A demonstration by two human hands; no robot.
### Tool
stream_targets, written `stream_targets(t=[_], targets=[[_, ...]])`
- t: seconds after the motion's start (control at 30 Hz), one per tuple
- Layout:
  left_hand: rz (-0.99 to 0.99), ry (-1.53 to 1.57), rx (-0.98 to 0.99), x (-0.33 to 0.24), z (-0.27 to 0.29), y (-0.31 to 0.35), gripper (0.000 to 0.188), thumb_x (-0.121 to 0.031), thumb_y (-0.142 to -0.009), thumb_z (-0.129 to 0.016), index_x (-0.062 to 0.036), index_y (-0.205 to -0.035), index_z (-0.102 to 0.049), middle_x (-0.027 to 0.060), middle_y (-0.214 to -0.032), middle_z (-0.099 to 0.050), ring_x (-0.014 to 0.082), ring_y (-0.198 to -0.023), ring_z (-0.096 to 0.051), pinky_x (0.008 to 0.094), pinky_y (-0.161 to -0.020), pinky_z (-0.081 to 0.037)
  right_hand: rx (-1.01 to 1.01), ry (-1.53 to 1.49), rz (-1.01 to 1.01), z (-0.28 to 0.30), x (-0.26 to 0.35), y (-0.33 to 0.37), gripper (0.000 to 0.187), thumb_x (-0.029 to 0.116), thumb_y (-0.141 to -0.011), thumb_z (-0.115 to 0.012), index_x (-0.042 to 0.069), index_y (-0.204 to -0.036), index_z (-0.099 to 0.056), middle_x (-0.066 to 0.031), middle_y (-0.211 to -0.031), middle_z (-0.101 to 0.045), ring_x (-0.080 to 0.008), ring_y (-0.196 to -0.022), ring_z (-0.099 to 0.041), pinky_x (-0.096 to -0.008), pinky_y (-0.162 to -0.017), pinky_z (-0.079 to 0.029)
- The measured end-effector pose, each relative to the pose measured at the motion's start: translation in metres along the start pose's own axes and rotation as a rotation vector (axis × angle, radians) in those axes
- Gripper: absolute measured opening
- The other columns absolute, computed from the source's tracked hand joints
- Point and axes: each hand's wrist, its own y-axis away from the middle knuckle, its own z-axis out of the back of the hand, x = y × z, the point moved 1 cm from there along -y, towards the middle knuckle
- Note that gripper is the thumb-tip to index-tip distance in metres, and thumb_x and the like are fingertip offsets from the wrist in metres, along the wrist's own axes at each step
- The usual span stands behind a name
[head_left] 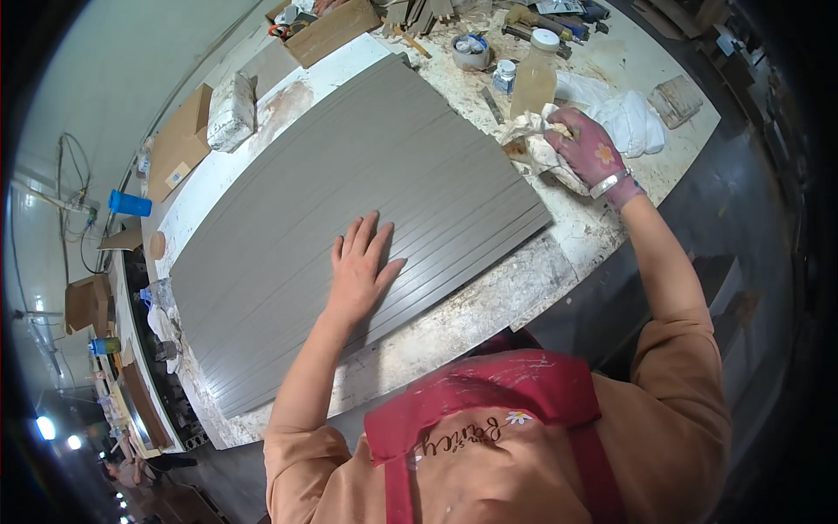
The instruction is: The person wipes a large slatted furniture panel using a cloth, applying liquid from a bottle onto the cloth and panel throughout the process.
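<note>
A wide grey wood-grain panel (288, 227), grooved along its near side, lies flat across the worktable. My bare left hand (360, 266) rests on its upper face, palm down with the fingers spread. At the panel's right end, my right hand (592, 153) wears a pink glove with a flower on it. Its fingers are closed round a crumpled white rag (546, 150), which sits by the panel's right corner. Just beyond the rag stands a clear bottle (535, 79) of yellowish liquid with a white cap.
A small white jar (504, 77) and a tape roll (471, 52) stand past the panel. White cloth (624, 118) lies right of the bottle. Farther back are a cardboard box (332, 33), a wrapped bundle (232, 112) and hand tools (559, 26). The table's edge (559, 301) runs close before me.
</note>
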Motion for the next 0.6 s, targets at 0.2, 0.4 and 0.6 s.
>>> stream_targets(t=[0.2, 0.4, 0.6], targets=[[-0.051, 0.16, -0.113, -0.039, 0.001, -0.051, 0.029, -0.018, -0.084, -0.064, -0.0123, -0.112, -0.062, 0.0074, -0.119, -0.055, 0.0287, -0.109, -0.051, 0.0456, -0.095, -0.036, -0.14, -0.568, -0.465, -0.023, -0.057, 0.036, 0.055, 0.036, -0.083, -0.066, 0.0, -0.123, -0.055, -0.0171, -0.117, -0.062, -0.0236, -0.104, -0.059, -0.032, -0.088, -0.045], [-0.105, 0.206, 0.069, -0.053, -0.021, -0.175, 0.018, -0.022, -0.084, -0.063, -0.0047, -0.089, -0.061, 0.0164, -0.084, -0.064, 0.0361, -0.081, -0.06, 0.0425, -0.071, -0.048, -0.052, -0.913, -0.624, -0.085, -0.05, 0.081, 0.057, 0.034, -0.086, -0.066, -0.006, -0.125, -0.052, -0.0145, -0.115, -0.06, -0.0183, -0.108, -0.054, -0.0287, -0.094, -0.041], [-0.091, 0.084, 0.238, -0.061, -0.031, -0.217, 0.03, -0.034, -0.083, -0.064, -0.0052, -0.088, -0.065, 0.0163, -0.082, -0.067, 0.0364, -0.081, -0.063, 0.0438, -0.072, -0.049, -0.029, -0.86, -0.492, -0.102, -0.063, 0.079, 0.062, 0.035, -0.087, -0.063, -0.008, -0.129, -0.049, -0.019, -0.128, -0.055, -0.0249, -0.117, -0.052, -0.0314, -0.1, -0.038]])
